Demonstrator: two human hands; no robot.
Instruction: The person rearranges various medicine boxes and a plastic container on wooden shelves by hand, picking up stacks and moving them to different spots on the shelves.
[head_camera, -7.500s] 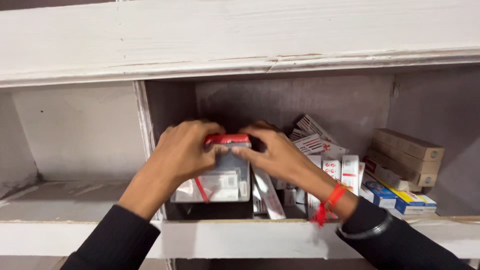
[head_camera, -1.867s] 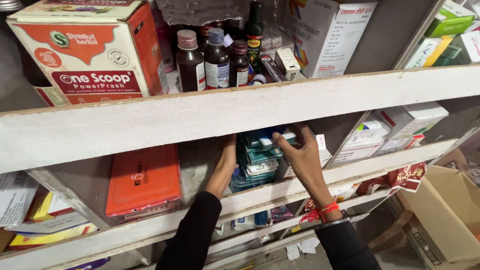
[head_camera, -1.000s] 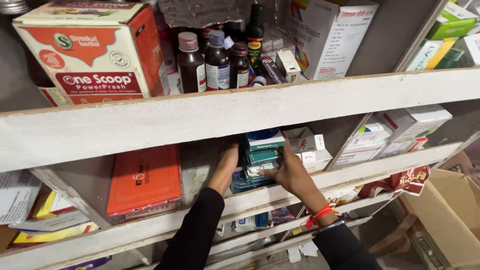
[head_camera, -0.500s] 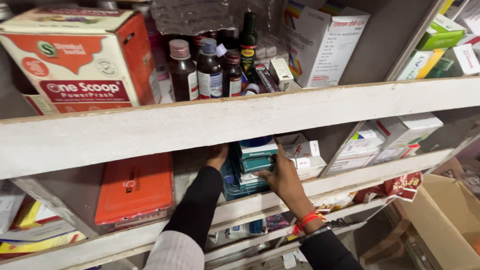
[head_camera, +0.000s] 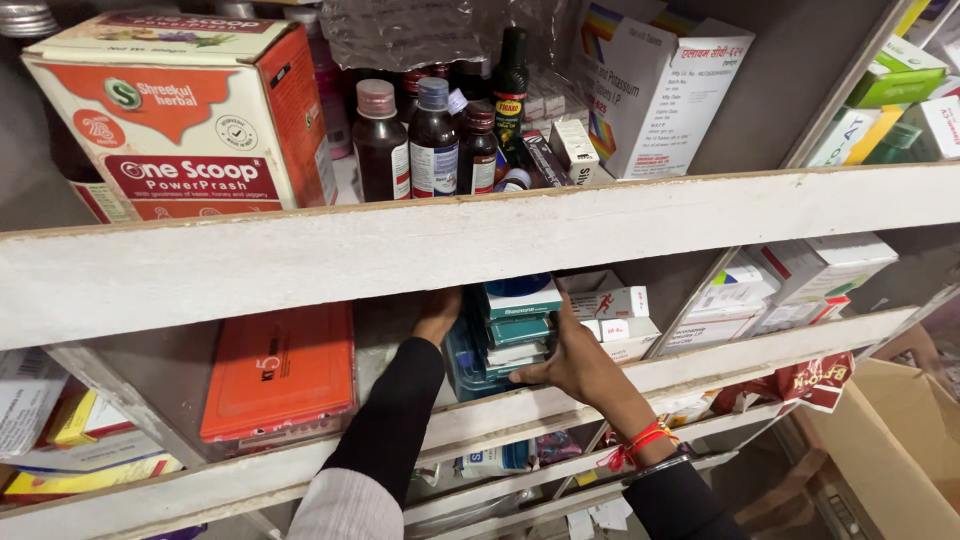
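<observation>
A stack of teal and white medicine boxes (head_camera: 517, 320) stands in a compartment of a white wooden shelf (head_camera: 400, 240). My left hand (head_camera: 438, 310) reaches deep into the compartment along the left side of the stack, fingers mostly hidden behind the shelf board. My right hand (head_camera: 570, 358) presses flat against the stack's right side, thumb toward the front. Both hands touch the stack. A red thread band sits on my right wrist.
An orange flat box (head_camera: 280, 370) leans at the left of the same shelf level. White cartons (head_camera: 615, 315) sit right of the stack. Above stand brown syrup bottles (head_camera: 420, 135), a big orange-white carton (head_camera: 185, 110) and a white carton (head_camera: 655, 90). A cardboard box (head_camera: 900, 450) is at lower right.
The view has tilted down slightly. My hands have slid lower and deeper along the stack of boxes, pushing it back into the compartment; earlier they held a different bundle at another shelf.
</observation>
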